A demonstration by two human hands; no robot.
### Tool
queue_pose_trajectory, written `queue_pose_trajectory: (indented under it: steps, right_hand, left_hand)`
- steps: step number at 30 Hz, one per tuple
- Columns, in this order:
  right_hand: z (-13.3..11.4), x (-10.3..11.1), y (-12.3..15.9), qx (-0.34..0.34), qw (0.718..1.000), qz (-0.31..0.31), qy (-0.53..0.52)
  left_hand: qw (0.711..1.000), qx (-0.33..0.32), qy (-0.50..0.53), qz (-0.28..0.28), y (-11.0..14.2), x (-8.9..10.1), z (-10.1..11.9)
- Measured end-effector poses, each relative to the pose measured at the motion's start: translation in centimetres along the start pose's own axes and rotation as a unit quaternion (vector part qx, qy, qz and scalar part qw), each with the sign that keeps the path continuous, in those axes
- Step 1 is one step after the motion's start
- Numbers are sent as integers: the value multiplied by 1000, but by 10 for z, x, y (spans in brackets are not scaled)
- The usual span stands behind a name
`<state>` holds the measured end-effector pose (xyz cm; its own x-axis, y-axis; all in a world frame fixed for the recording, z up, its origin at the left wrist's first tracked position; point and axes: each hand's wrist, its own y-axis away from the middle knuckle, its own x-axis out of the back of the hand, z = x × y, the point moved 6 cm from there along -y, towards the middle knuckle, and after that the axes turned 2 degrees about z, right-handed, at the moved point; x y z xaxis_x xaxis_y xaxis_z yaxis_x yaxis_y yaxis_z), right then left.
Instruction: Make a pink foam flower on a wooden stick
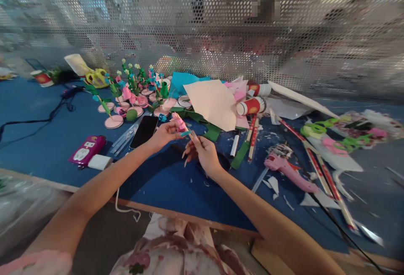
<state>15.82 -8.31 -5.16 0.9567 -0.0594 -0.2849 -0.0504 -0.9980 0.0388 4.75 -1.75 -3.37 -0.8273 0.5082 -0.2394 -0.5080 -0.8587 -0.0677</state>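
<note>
Above the middle of the blue table, my left hand (164,135) pinches a thin stick wrapped in pink paper (179,123). My right hand (206,155) closes thumb and finger on the lower end of the same stick, its other fingers loosely curled. Between the two hands a small teal paper piece (185,133) sits against the stick. Just beyond my left hand stand several small paper flowers (128,94) on round pink bases. A black phone (144,132) lies left of that hand. A white marker (234,144) rests to the right of my right hand.
A pink glue gun (290,170) with a black cable lies at right among paper scraps and red-striped sticks (325,174). A purple power socket (88,151) is at left. Cream paper (211,100) and paper cups (251,106) lie before the perforated metal screen (221,35).
</note>
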Motion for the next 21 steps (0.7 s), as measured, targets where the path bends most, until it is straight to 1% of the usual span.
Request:
queue_pose_trajectory:
  steps: [4,9,11,15,18,21]
  right_hand:
    - [2,-4,0,-17,999,-30,-10]
    - [6,-11,2,-54,994,-95,-30]
    - [8,-14,4,-71,990,-118,-32]
    - [8,-20,7,-97,982,-159,-40]
    - [6,-22,9,-99,980,-167,-42]
    - [3,-18,9,-77,986,-142,-30]
  left_hand:
    - [1000,3,-8,-10,0,1,2]
    - [999,9,-25,-38,1,-2,2]
    - [999,10,-17,-30,1,-2,0]
    - [1000,19,12,8,2,0,-5]
    - [1000,17,18,6,3,-3,-5]
    - [1000,7,17,13,4,-4,-2]
